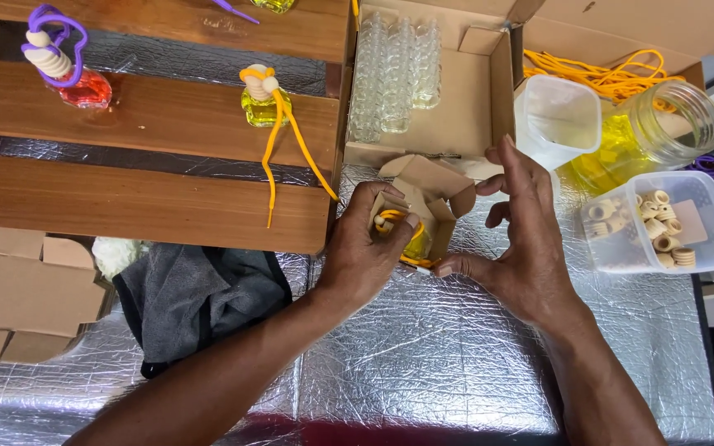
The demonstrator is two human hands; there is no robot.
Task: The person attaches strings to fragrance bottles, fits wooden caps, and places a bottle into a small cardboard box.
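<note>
My left hand (365, 248) grips a small bottle of yellow liquid (415, 242) with an orange cord, pushing it into a small brown cardboard box (427, 194) with open flaps. My right hand (522, 239) steadies the box from the right, thumb under it and fingers spread upward. Both hands work over a silver foil-covered table (440, 363).
Wooden shelf boards (126, 198) at left carry a yellow bottle with orange cord (264, 103) and a red bottle with purple cord (72, 74). A carton with empty glass bottles (394, 70) stands behind. At right: a glass jar of yellow liquid (663, 124), a plastic cup (557, 116), a tub of wooden rings (663, 223). Dark cloth (200, 297) and cardboard (18, 289) lie left.
</note>
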